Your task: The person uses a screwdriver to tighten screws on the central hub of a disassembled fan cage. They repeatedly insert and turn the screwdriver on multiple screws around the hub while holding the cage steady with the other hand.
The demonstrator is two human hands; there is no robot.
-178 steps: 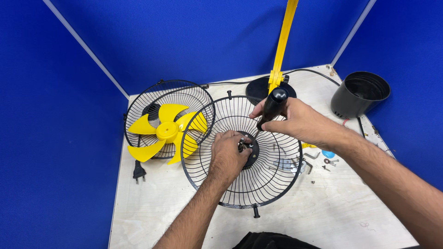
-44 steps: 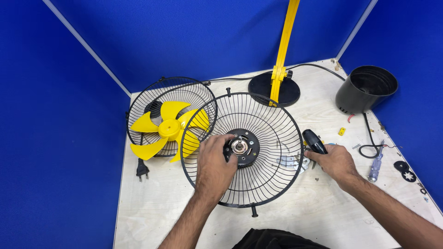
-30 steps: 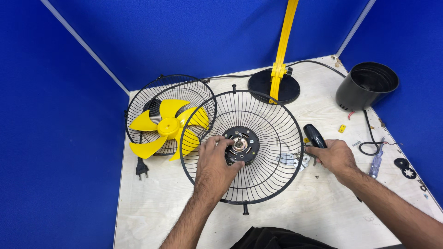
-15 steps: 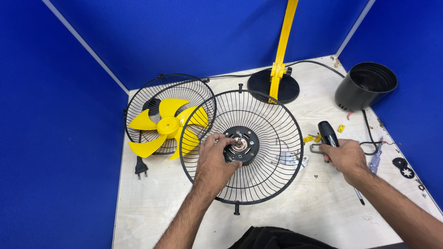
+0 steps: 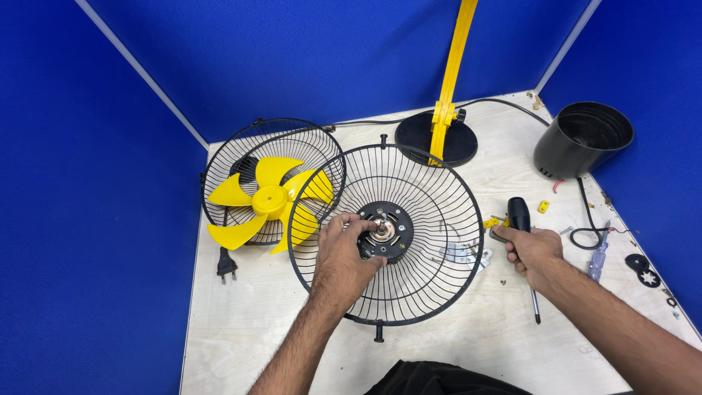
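Left hand (image 5: 342, 257) gripped the hub (image 5: 385, 232) at the center of the black grille (image 5: 385, 232), mid-table. Right hand (image 5: 531, 249), at 3 o'clock from it, was clenched round a screwdriver (image 5: 523, 241). Yellow blade (image 5: 265, 202) sat approx 10 o'clock.

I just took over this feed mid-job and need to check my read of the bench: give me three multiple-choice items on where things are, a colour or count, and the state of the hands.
1. Where does the left hand rest?
A. on the black hub of the wire fan guard
B. on the black cup
C. on the plug

2. What colour is the fan blade?
A. red
B. yellow
C. white

3. What is the right hand doing?
A. lying open and flat
B. gripping a screwdriver
C. lifting the stand base

Answers: 1 A, its fingers sit at the guard's centre. 2 B, the blade lying in the second guard is yellow. 3 B, the fingers close round the black handle, and the shaft points toward the person.
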